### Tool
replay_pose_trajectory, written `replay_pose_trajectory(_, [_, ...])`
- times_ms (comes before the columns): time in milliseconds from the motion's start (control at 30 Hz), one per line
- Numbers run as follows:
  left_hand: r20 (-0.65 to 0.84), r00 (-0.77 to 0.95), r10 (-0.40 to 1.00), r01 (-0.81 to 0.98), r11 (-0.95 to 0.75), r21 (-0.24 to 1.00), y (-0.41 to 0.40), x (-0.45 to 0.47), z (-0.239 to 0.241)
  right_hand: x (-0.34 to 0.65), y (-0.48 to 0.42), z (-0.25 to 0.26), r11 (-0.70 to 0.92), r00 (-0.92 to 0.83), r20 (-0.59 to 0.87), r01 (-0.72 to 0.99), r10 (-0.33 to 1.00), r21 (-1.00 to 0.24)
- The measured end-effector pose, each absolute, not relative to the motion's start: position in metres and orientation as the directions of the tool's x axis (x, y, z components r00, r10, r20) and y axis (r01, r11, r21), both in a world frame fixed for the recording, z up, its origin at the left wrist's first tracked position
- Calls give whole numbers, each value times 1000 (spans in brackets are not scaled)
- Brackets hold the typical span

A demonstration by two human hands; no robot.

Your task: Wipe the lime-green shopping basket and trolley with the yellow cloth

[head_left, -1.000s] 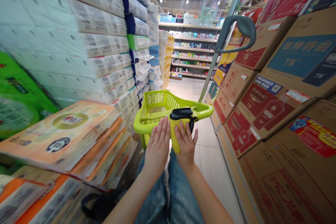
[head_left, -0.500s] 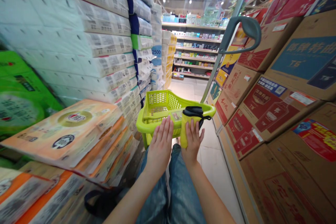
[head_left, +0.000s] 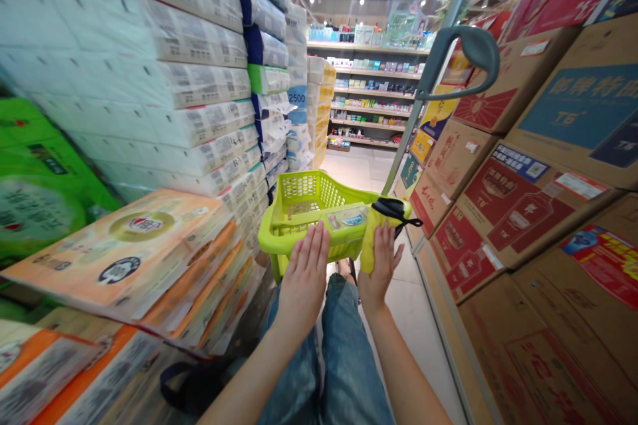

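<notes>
My left hand (head_left: 305,267) lies flat with fingers stretched out against the near rim of the lime-green shopping basket (head_left: 273,234). My right hand (head_left: 379,264) presses a yellow cloth (head_left: 369,246) onto the right part of that rim, its fingers laid over the cloth and the thumb held apart. A black bunched end (head_left: 391,209) with a cord loop sticks out beyond the fingers. Between the hands, a clear label strip (head_left: 345,218) shows on the rim. The basket's long pull handle (head_left: 461,63) stands up at the right, tilted.
White-wrapped packs (head_left: 199,89) rise in stacks on the left, with orange tissue packs (head_left: 124,246) lower and closer. Cardboard cartons (head_left: 538,212) line the right side. A tiled floor (head_left: 403,292) runs between them towards stocked shelves (head_left: 373,86). My jeans-clad legs (head_left: 343,358) are below the basket.
My right hand has slid to the right along the rim with the yellow cloth, uncovering more of the label strip. My left hand stays where it was.
</notes>
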State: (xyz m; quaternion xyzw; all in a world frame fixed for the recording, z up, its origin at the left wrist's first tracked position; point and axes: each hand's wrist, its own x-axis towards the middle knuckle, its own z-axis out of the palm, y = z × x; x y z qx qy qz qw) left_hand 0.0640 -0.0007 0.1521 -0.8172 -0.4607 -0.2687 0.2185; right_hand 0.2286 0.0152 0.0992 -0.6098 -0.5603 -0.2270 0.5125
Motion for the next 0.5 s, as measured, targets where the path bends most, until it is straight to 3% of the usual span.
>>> replay_pose_trajectory(167, [638, 431, 638, 875, -467, -124, 1, 63, 150, 202, 1, 85, 281, -51, 891, 956, 451, -88])
replay_pose_trajectory(267, [622, 443, 645, 873, -467, -137, 1, 63, 151, 227, 4, 82, 264, -112, 908, 965, 404, 2])
replay_pose_trajectory(333, [618, 446, 647, 873, -468, -140, 1, 63, 152, 248, 11, 88, 214, -31, 920, 975, 390, -58])
replay_pose_trajectory(433, [627, 438, 644, 874, -468, -129, 0, 64, 152, 258, 19, 101, 153, 185, 901, 953, 393, -262])
replay_pose_trajectory(500, [636, 427, 643, 877, -467, -116, 1, 65, 152, 245, 17, 107, 167, 216, 888, 938, 407, -305])
